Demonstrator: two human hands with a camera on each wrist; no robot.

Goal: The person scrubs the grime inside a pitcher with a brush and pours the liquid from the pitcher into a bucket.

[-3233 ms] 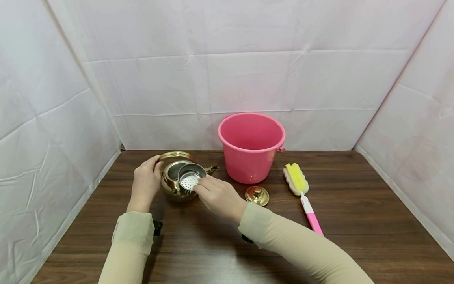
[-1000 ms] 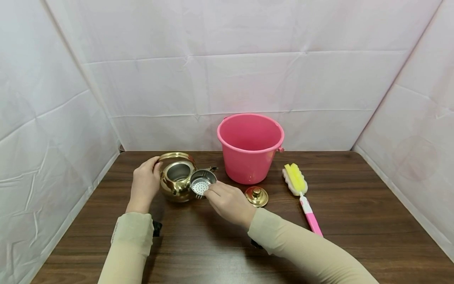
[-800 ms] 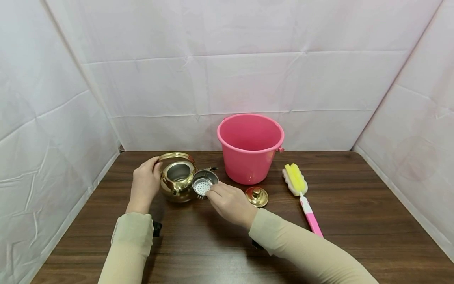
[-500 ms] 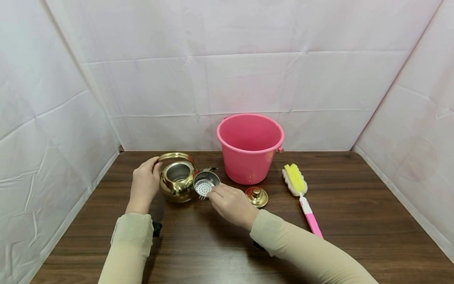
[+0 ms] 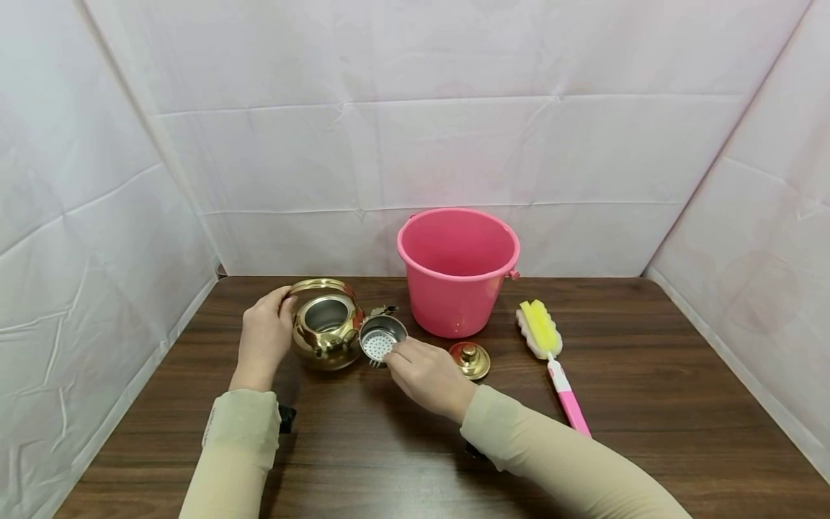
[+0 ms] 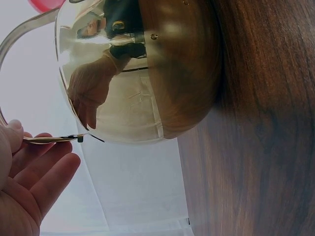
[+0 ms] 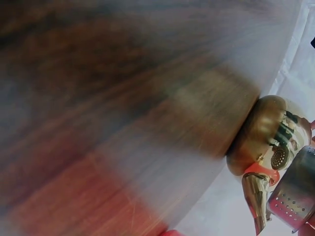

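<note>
A shiny gold teapot [image 5: 320,346] stands uncovered on the wooden table, its steel inside visible from above. My left hand [image 5: 264,335] pinches the pot's arched handle [image 6: 29,24] on its left side; in the left wrist view thumb and fingers meet on the handle's flat end. With my right hand [image 5: 428,376] I pinch the rim of a perforated steel tea strainer [image 5: 381,339], held tilted just right of the pot and in front of its spout [image 7: 257,199]. The strainer's holes show in its wall in the right wrist view. A gold lid [image 5: 471,360] lies beyond my right hand.
Behind the lid stands a pink bucket [image 5: 454,303]. A yellow-and-white sponge brush [image 5: 541,331] with a pink handle lies to its right on the table [image 5: 681,404]. White cloth walls [image 5: 486,144] enclose the back and sides.
My right hand has drawn the tea strainer from over the teapot's mouth to the right, slowly in the last second. The left hand and the teapot have stayed put.
</note>
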